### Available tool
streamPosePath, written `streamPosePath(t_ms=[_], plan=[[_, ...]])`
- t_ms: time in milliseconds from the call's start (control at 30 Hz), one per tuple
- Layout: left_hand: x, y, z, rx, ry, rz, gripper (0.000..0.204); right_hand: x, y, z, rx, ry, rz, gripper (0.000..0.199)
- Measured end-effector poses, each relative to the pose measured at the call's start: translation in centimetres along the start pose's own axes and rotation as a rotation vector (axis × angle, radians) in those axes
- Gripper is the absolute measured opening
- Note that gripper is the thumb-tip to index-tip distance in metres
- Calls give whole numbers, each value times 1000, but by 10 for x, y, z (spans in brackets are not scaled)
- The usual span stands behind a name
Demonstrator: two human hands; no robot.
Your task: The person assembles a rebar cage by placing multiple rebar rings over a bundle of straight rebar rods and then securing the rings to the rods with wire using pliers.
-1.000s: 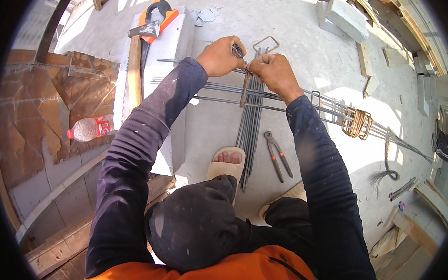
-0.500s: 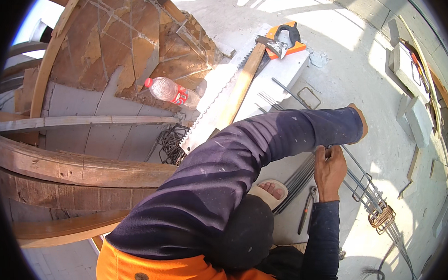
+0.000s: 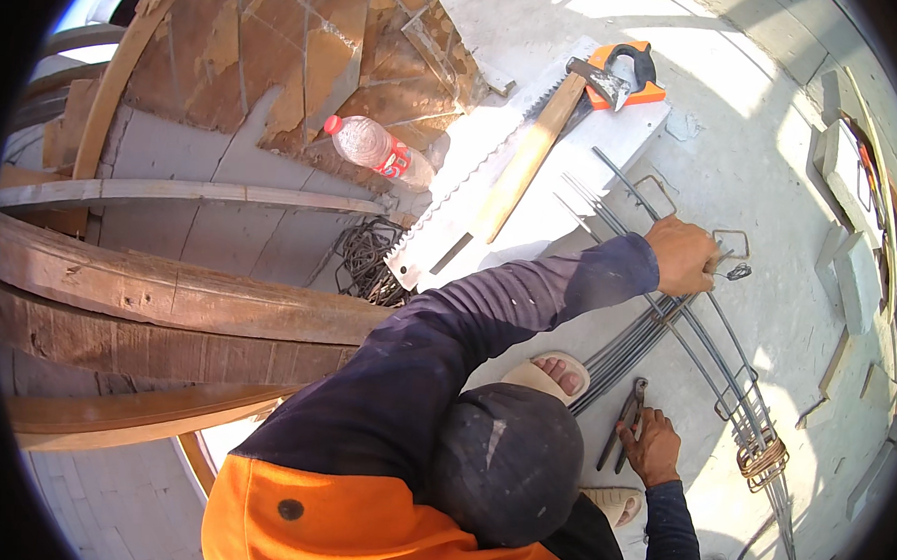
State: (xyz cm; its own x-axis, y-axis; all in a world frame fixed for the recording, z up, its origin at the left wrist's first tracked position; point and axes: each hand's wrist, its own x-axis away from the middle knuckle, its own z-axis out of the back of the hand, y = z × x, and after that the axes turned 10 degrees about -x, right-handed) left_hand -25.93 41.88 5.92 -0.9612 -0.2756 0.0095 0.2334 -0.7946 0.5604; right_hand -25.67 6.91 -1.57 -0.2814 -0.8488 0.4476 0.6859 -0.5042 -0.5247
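My left hand (image 3: 685, 256) is closed over the thin steel rods (image 3: 724, 330) where they cross, and its fingers hide the exact grip. A small dark twist of wire (image 3: 737, 273) sticks out beside it. Bent wire stirrups (image 3: 657, 192) stand around the rods near that hand. Lower down, my right hand (image 3: 653, 447) has its fingers curled at one handle of dark pincers (image 3: 635, 408), whose handles are spread on the concrete floor. A bundle of loose rods (image 3: 620, 360) lies between my sandalled foot (image 3: 561, 374) and the stirrup frame.
A hammer (image 3: 534, 149) and an orange-handled saw (image 3: 633, 76) lie on a white board (image 3: 452, 210). Next to them are a plastic bottle (image 3: 369, 151) and tangled wire (image 3: 369, 262). Curved wooden beams (image 3: 187, 299) fill the left; brown wire (image 3: 763, 462) wraps the rods' far end.
My left hand has drawn back from farther right and now grips the rods. My right hand has left the rods and come down to the pincers, whose handles have spread apart.
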Motion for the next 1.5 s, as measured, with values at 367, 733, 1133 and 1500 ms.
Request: streamPosePath(t_ms=[367,733,1133,1500], plan=[[-17,-2,11,-231,-73,-243,21,6,24,-46,-153,22,-346,70],[-57,-35,17,104,-461,-326,28,34,33,1,-935,-158,-457,34],[-43,-46,37,72,-509,-294,35,-28,-97,290,163,199,-74,36],[-50,-51,18,127,-510,-281,35,-128,-107,284,1032,139,132,53]])
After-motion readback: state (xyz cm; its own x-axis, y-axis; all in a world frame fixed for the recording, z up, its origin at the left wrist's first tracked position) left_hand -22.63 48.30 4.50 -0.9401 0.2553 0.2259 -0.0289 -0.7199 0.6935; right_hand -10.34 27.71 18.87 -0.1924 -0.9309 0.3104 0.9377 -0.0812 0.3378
